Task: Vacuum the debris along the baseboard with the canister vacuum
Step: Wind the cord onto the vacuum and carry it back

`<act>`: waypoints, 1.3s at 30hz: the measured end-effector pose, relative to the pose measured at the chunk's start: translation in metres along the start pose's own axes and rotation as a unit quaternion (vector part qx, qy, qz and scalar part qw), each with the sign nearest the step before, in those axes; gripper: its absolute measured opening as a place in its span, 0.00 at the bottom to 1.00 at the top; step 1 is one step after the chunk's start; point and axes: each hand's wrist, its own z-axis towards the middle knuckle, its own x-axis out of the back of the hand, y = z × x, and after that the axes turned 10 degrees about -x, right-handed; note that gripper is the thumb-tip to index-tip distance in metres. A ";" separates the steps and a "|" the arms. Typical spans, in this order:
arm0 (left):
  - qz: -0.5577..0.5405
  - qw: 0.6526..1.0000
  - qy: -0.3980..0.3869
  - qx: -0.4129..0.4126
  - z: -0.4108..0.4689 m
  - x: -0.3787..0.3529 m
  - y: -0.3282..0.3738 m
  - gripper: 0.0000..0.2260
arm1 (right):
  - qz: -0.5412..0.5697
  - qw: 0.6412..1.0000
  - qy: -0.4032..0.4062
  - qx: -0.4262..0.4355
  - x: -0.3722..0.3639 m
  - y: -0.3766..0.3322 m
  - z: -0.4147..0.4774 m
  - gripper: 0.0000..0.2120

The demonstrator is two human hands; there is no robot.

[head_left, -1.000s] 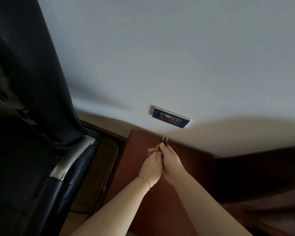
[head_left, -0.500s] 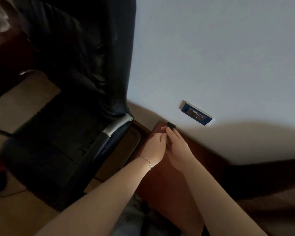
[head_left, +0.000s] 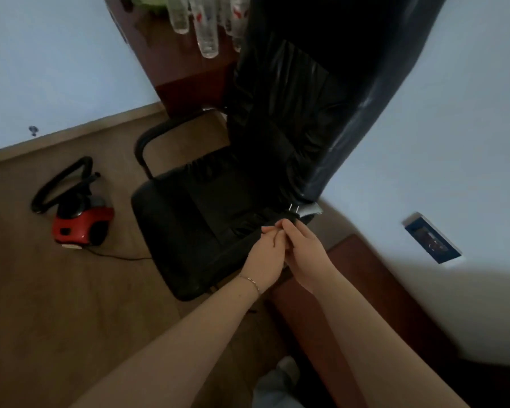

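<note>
A red canister vacuum (head_left: 81, 223) stands on the brown floor at the left, its black hose (head_left: 60, 184) looped above it. Its thin black cord (head_left: 117, 256) trails right across the floor and under the chair. My left hand (head_left: 265, 259) and my right hand (head_left: 305, 251) are pressed together in front of the chair, and their fingertips pinch the vacuum's black plug (head_left: 292, 214). Its two metal prongs point up and away. The blue wall outlet (head_left: 432, 241) is off to the right of my hands. A baseboard (head_left: 71, 131) runs along the left wall; I see no debris on it.
A black office chair (head_left: 218, 207) fills the middle, its back close to the right wall. A red-brown cabinet top (head_left: 354, 278) lies under the outlet. A dark wooden desk (head_left: 177, 69) with several clear bottles stands at the top.
The view has swung left and down, which brings the vacuum and floor into sight. My hands with the plug are now farther from the outlet, over the chair's edge.
</note>
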 end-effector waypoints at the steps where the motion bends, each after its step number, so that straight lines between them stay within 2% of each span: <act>1: -0.004 1.000 0.010 -0.001 -0.010 0.014 -0.005 0.17 | -0.015 1.000 -0.004 0.003 -0.016 0.004 -0.003 0.11; 3: -0.007 1.000 0.029 0.006 -0.030 0.041 -0.017 0.14 | -0.040 0.999 -0.014 0.006 -0.049 0.015 -0.012 0.10; 6: -0.073 0.993 0.087 0.030 -0.067 0.087 -0.037 0.11 | -0.060 0.997 -0.045 -0.002 -0.104 0.041 -0.024 0.11; 12: -0.063 0.985 0.157 0.037 -0.143 0.184 -0.094 0.12 | -0.115 0.987 -0.112 -0.029 -0.220 0.104 -0.043 0.13; 14: -0.025 0.985 0.167 0.040 -0.167 0.213 -0.108 0.14 | -0.133 0.982 -0.126 -0.038 -0.254 0.122 -0.051 0.12; 19: -0.063 0.971 0.227 0.040 -0.211 0.269 -0.123 0.15 | -0.181 0.970 -0.156 -0.045 -0.318 0.148 -0.063 0.13; 23: -0.051 0.964 0.260 0.025 -0.222 0.309 -0.132 0.15 | -0.198 0.960 -0.197 -0.034 -0.362 0.149 -0.061 0.12; 29: -0.055 0.949 0.308 0.050 -0.218 0.369 -0.164 0.13 | -0.240 0.943 -0.224 -0.049 -0.430 0.162 -0.026 0.11; 39: -0.050 0.940 0.319 0.110 -0.170 0.490 -0.212 0.14 | -0.216 0.938 -0.253 -0.094 -0.550 0.163 0.054 0.10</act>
